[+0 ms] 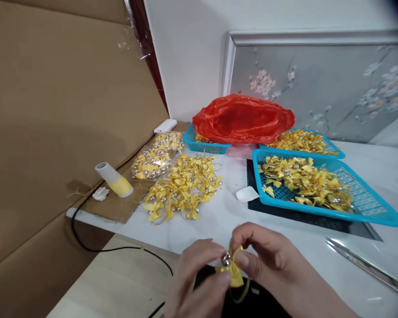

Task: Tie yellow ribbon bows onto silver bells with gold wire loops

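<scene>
Between my hands, close to the table's front edge, is a yellow ribbon bow (236,274) with a shiny silver bell (226,258) on it. A thin yellow loop hangs below the bow. My right hand (272,260) pinches the bow's upper part between thumb and forefinger. From the other side, my left hand (200,276) grips the bow's lower left part, its fingers close around the bell and slightly blurred. Beyond my hands, a pile of similar yellow bows (185,183) with silver bells lies loose on the white table (222,212).
Right of the pile, a blue basket (374,212) holds bows; another basket (340,153) stands behind. A red plastic bag (243,117) covers part of a third basket (207,147). Tweezers (365,265) lie at right. A cone spool (115,181) and black cable (119,248) are left, beside cardboard (53,97).
</scene>
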Action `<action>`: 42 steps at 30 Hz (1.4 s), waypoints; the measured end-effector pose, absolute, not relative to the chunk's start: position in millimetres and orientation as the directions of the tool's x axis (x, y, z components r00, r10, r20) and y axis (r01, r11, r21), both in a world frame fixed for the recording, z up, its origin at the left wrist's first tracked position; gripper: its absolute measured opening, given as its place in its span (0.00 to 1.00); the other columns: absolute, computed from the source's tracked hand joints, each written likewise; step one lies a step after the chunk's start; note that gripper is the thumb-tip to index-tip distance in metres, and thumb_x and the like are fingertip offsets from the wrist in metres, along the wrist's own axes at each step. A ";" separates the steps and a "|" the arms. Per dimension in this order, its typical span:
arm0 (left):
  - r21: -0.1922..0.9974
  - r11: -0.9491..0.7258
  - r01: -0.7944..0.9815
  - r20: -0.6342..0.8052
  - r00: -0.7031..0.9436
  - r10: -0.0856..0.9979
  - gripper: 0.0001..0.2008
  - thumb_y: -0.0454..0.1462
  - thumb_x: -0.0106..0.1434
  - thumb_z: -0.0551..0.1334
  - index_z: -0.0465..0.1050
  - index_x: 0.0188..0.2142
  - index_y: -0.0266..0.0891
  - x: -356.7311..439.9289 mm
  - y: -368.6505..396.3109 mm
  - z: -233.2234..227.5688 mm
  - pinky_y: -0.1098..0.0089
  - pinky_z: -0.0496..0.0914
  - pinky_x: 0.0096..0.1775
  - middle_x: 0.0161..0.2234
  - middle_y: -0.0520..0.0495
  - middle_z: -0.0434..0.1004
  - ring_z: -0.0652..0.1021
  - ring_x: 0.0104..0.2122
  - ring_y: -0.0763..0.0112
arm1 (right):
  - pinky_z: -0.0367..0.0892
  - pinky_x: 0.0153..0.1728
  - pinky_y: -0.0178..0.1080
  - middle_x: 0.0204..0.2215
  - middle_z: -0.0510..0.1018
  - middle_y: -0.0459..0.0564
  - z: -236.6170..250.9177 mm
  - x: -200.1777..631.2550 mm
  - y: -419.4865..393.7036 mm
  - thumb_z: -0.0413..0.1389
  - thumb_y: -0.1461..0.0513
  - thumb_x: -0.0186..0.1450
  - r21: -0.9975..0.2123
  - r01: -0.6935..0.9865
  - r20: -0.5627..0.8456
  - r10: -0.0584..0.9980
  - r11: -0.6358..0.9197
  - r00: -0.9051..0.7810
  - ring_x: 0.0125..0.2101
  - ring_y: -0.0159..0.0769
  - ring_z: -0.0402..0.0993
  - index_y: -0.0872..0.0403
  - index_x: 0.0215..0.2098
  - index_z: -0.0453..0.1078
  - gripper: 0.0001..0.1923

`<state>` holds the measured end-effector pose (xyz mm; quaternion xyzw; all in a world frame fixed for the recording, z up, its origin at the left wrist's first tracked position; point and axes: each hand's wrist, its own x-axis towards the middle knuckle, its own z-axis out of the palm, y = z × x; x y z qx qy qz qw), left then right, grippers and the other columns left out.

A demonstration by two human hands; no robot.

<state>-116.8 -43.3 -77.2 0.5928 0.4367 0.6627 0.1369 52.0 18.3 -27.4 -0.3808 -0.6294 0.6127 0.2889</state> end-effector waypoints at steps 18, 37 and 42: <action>0.955 0.009 -0.296 -0.124 -0.375 0.919 0.09 0.40 0.46 0.77 0.79 0.24 0.42 -84.3 -25.4 -40.2 0.82 0.70 0.30 0.23 0.55 0.77 0.75 0.25 0.76 | 0.66 0.36 0.28 0.34 0.75 0.40 -24.8 57.9 11.6 0.52 0.69 0.67 -0.929 0.241 0.136 0.867 0.279 -0.480 0.34 0.27 0.71 0.49 0.41 0.67 0.09; 0.818 0.169 -0.550 -0.339 -0.222 0.914 0.10 0.40 0.54 0.74 0.75 0.29 0.41 -83.8 -20.0 -57.4 0.75 0.69 0.37 0.28 0.52 0.78 0.75 0.31 0.73 | 0.69 0.41 0.34 0.36 0.74 0.41 -39.4 58.9 14.3 0.52 0.65 0.68 -0.959 0.213 0.084 0.905 0.188 -0.417 0.37 0.30 0.73 0.43 0.56 0.58 0.19; 0.784 0.206 -0.586 -0.366 -0.168 0.916 0.13 0.47 0.59 0.68 0.79 0.33 0.40 -84.3 -19.9 -62.7 0.72 0.72 0.37 0.32 0.48 0.81 0.77 0.32 0.70 | 0.70 0.39 0.34 0.33 0.74 0.40 -42.3 58.3 17.4 0.51 0.67 0.67 -0.982 0.158 0.039 0.920 0.109 -0.389 0.34 0.29 0.74 0.44 0.53 0.61 0.18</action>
